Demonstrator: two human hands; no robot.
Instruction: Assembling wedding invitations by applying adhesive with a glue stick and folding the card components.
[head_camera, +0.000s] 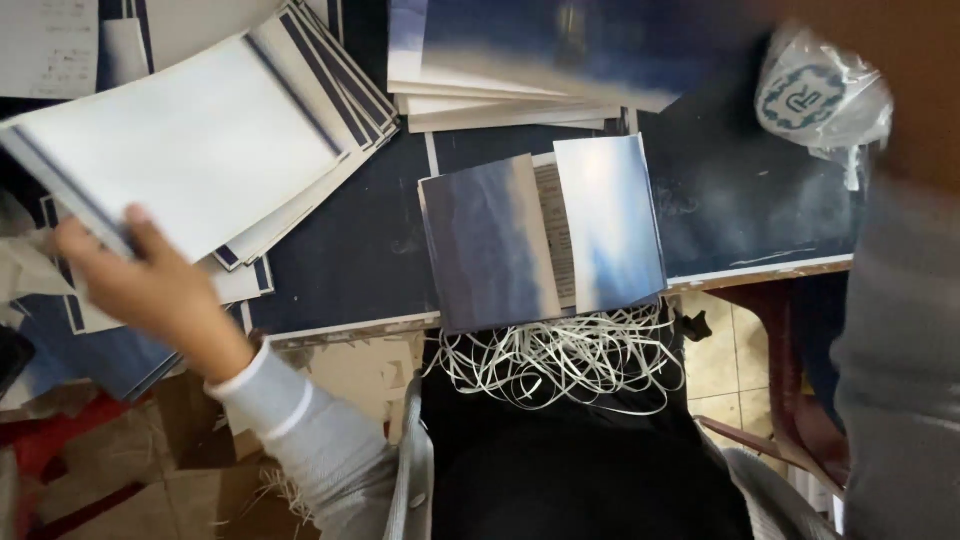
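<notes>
Blue-and-white printed sheets crowd the head view. At nine o'clock the left hand (150, 290) has its fingers (85, 245) closed on the near edge of a white sheet with dark blue borders (190, 140), lifted off a fanned pile of like sheets (330, 130) at ten o'clock. At centre, a folded blue cover (545, 235) lies on the dark bench (360, 250), overhanging its near edge. White paper strips (560, 360) heap just below it, at six o'clock. Another stack of sheets (520, 60) sits at twelve o'clock. A wrapped tape roll (815, 95) rests at two o'clock. Only a grey sleeve (900, 370) shows at three o'clock; the right hand is out of sight.
</notes>
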